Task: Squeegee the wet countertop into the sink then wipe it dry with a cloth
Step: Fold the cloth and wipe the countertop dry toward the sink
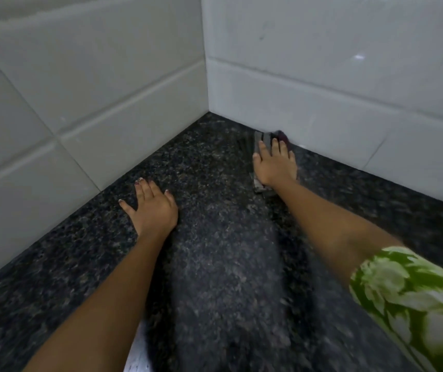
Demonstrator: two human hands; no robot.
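A dark speckled granite countertop [215, 264] fills the lower view and runs into a tiled corner. My right hand [274, 163] lies flat on a grey cloth [264, 138] with a purple part, pressing it against the counter next to the right wall. Most of the cloth is hidden under the palm; a bit shows at the fingertips and at the wrist. My left hand [151, 208] rests flat on the counter, fingers spread, holding nothing. No squeegee or sink bowl is in view.
White tiled walls [322, 76] meet in a corner [208, 111] at the back of the counter. A green and white patterned sleeve [416, 304] covers my right upper arm. A pale metallic strip [137, 358] shows at the bottom edge under my left forearm.
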